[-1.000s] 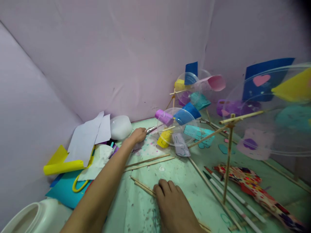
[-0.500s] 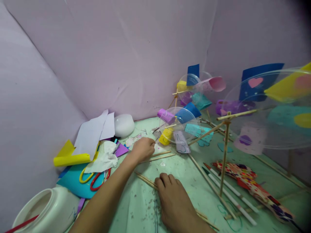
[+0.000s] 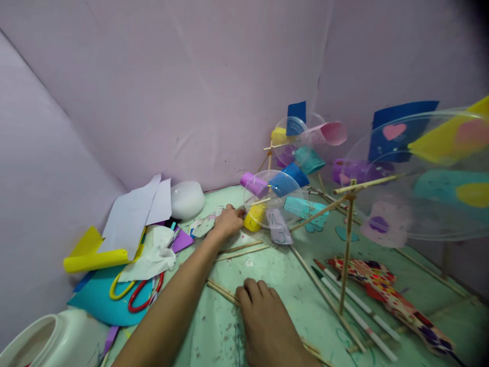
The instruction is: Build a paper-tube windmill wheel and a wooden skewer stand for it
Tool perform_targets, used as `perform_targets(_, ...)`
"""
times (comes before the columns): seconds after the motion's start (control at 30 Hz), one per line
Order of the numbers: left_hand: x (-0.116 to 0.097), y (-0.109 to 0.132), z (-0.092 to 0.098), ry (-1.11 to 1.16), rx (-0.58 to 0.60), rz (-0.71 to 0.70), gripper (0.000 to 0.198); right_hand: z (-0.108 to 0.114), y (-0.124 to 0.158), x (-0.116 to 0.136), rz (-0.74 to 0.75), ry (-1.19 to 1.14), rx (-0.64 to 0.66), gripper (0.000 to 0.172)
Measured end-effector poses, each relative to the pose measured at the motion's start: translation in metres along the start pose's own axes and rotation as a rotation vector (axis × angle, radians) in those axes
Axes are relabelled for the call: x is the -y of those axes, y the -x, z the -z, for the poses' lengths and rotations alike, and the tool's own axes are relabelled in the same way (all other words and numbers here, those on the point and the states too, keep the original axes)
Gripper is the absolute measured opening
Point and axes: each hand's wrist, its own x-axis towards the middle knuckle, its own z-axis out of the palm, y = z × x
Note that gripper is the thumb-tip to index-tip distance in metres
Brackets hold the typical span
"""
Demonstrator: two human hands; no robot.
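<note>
Wooden sticks [image 3: 220,291] under flat, loose-fingered right hand [image 3: 267,323] — left hand [image 3: 229,222] curled beside paper scrap [image 3: 202,226], grip unclear.

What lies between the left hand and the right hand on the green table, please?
In the head view, two thin wooden sticks lie side by side between the left hand and the right hand, nearer the left.
</note>
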Motion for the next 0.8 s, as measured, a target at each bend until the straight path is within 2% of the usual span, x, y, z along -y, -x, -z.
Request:
perform_targets(0.1,-0.003,0.017,-0.002,0.065,0.030,-0.005,0.028,-0.004,0.001,-0.001,0.003,0.008,-0.029,0.052)
perform_targets(0.23,0.001,0.039,0.022,0.227,0.018,-0.014,0.030,-0.008,0.002,-0.002,0.007,0.021,-0.055,0.048)
perform_targets(0.37,0.018,0.075,0.053,0.375,-0.115,0.097,0.040,-0.007,0.004,0.000,0.008,0.050,-0.093,0.044)
perform_targets(0.47,0.034,0.109,0.062,0.386,-0.254,0.194,0.045,-0.002,0.006,0.001,0.010,0.078,-0.103,0.040)
perform_targets(0.57,0.045,0.135,0.056,0.315,-0.334,0.247,0.043,0.004,0.009,0.000,0.011,0.085,-0.094,0.029)
perform_targets(0.63,0.049,0.140,0.047,0.239,-0.358,0.238,0.040,0.006,0.011,-0.001,0.020,0.087,-0.092,0.026)
perform_targets(0.73,0.051,0.130,0.033,0.120,-0.336,0.147,0.041,0.006,0.011,-0.002,0.030,0.113,-0.105,0.023)
perform_targets(0.8,0.052,0.118,0.024,0.059,-0.253,0.076,0.039,0.005,0.010,-0.002,0.037,0.117,-0.124,0.022)
